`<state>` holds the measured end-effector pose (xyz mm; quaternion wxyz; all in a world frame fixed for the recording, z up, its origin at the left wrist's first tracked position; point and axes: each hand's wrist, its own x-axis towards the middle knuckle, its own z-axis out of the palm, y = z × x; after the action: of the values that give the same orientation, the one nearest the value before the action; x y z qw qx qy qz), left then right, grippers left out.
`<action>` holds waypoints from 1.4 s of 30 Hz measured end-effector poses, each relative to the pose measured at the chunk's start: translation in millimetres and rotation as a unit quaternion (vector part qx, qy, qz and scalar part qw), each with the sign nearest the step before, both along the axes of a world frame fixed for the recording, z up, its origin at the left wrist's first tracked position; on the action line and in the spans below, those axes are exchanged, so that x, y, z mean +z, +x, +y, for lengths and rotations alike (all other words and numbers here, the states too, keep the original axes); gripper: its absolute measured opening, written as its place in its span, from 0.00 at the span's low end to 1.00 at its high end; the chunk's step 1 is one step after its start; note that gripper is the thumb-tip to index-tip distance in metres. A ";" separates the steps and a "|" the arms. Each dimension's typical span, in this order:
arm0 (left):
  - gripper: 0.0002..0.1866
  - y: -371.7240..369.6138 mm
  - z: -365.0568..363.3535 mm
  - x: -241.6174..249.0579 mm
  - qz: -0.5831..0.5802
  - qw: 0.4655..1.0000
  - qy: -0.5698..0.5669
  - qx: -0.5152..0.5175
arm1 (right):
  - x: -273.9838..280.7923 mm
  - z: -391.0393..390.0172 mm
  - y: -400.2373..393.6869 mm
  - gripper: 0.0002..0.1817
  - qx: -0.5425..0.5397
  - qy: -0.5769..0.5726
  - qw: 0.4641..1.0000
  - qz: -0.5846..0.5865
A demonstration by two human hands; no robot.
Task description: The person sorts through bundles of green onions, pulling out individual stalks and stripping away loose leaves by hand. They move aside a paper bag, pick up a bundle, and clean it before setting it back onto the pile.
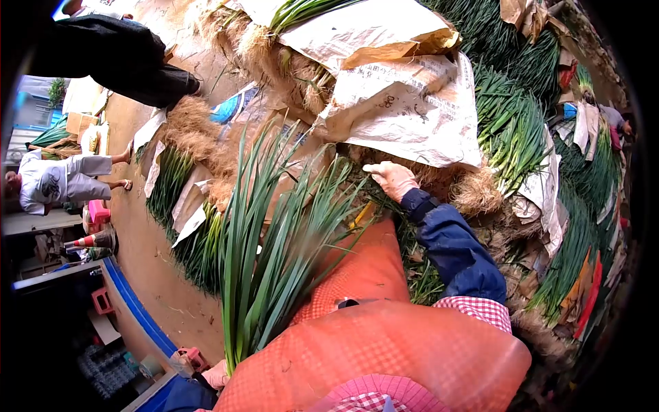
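Observation:
A bunch of long green leafy stalks point(264, 226) rises from the lower left, its pale lower ends at my left hand point(218, 375). That hand shows only in part at the bottom edge, closed around the stalks. My right hand point(392, 180) is just below a white printed sack point(419, 113), over dry roots and loose leaves. Its fingers are curled together, and whatever they may hold is too small to make out. The orange apron point(371, 343) covers my lap between the two hands.
Stacked green bundles with hairy roots point(508, 130) lie at the right. More bundles point(199, 254) line the floor at the left. One person in light clothes point(65, 180) and another in dark clothes point(113, 62) are farther off. A striped cone point(93, 240) stands by a blue-edged doorway.

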<state>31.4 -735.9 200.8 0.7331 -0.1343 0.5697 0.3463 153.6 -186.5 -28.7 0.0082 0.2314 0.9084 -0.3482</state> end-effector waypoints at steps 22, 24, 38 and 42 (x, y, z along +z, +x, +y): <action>0.31 76.1 -21.4 0.9 -0.031 0.970 0.077 0.227 | -76.0 66.8 97.2 0.17 -0.411 -0.066 0.871 -0.261; 0.31 81.5 -15.5 4.2 -0.035 0.959 0.095 0.264 | -60.0 57.5 125.3 0.19 -0.418 -0.088 0.854 -0.298; 0.33 64.1 -1.3 28.1 0.032 0.899 0.170 0.403 | -122.7 63.5 138.1 0.14 0.311 0.090 0.769 -0.551; 0.34 65.2 9.3 30.6 0.030 0.895 0.165 0.414 | 10.0 -3.3 24.0 0.07 -0.128 -0.294 0.911 -0.261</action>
<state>96.6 -726.6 231.3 0.5178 -0.2247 0.4190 0.7112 177.5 -189.8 -18.7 0.2684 0.4152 0.6931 -0.5245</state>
